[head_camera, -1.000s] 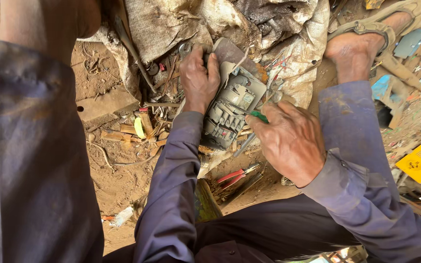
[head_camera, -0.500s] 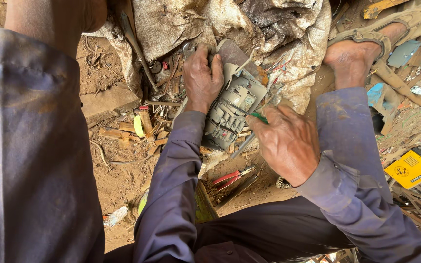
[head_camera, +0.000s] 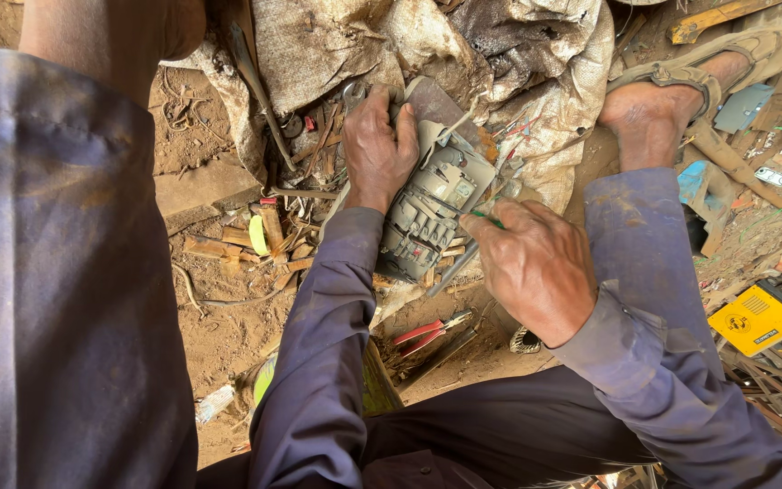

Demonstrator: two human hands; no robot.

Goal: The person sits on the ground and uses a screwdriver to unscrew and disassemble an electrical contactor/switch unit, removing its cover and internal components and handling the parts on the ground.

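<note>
My left hand [head_camera: 378, 145] grips the top left side of a dusty grey electrical switch block [head_camera: 427, 210] and holds it tilted over the dirt ground. My right hand [head_camera: 536, 263] is closed around a thin tool with a green handle [head_camera: 489, 217], whose tip rests on the block's right side. A metal rod [head_camera: 452, 269] lies under the block. Both arms wear dark blue sleeves.
Red-handled pliers [head_camera: 427, 333] lie on the dirt below the block. Dirty sacks [head_camera: 355, 45] are heaped behind it. A sandalled foot [head_camera: 672, 91] is at the upper right, a yellow box [head_camera: 758, 317] at the right, wood scraps [head_camera: 246, 240] at the left. Another person's leg [head_camera: 110, 36] stands upper left.
The view has shifted slightly, so the yellow box and foot sit lower right. Both hands stay on the switch block, with the green-handled tool still at its right side.
</note>
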